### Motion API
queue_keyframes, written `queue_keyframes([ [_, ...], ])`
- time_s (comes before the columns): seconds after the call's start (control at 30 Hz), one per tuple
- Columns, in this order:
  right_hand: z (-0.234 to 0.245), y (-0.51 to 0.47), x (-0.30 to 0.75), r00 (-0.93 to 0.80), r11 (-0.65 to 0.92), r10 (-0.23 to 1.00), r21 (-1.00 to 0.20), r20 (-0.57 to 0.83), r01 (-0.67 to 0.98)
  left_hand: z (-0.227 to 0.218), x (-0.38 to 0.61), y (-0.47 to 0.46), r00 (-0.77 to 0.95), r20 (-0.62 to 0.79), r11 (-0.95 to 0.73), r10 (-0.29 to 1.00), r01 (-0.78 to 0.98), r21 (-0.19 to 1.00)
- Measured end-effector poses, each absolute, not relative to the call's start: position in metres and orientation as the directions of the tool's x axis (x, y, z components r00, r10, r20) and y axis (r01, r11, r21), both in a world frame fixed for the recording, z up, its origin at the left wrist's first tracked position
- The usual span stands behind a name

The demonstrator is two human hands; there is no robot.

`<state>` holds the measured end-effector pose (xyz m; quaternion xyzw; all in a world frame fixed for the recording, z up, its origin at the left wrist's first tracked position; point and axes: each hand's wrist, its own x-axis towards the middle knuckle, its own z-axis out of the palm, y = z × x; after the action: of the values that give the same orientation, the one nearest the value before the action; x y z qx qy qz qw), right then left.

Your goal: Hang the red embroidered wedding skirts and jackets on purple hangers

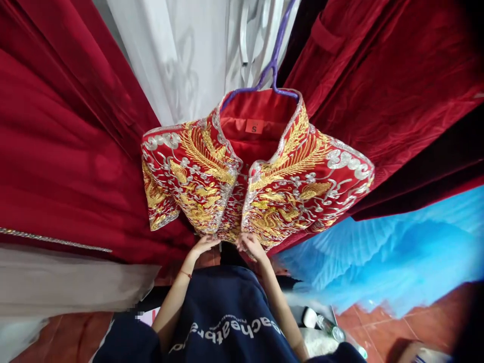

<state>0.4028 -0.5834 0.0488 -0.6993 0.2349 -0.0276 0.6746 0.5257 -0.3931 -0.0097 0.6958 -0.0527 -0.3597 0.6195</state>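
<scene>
In front of me a red jacket (287,191) with gold and silver embroidery hangs on a purple hanger (273,65). Its stand collar and front are open, showing the red lining and a label (254,126) marked S. My left hand (206,244) grips the lower edge of the front panel on the left of the view, its fingertips partly hidden by the cloth. At the bottom corner of the other front panel, my right hand (251,245) pinches the hem with curled fingers. A gap between the panels shows the embroidered inside of the back part.
Dark red garments (75,131) hang on both sides, with white cloth (196,60) behind. A blue ruffled dress (393,247) hangs at the right and pale tulle (68,280) at the left. Bottles (330,327) stand low near the tiled floor (431,317).
</scene>
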Motion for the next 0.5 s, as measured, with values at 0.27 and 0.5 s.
queue_keyframes([
  [0.27, -0.016, -0.575, 0.381, 0.808, 0.328, -0.371, -0.878, -0.458, -0.348, -0.03, 0.535, -0.386, 0.726, -0.524, 0.106, -0.446, 0.624, 0.774],
  [0.5, -0.03, -0.562, 0.395, 0.815, 0.443, -0.396, -0.866, -0.423, -0.234, -0.032, 0.517, -0.386, 0.669, -0.581, 0.23, -0.464, 0.724, 0.65],
])
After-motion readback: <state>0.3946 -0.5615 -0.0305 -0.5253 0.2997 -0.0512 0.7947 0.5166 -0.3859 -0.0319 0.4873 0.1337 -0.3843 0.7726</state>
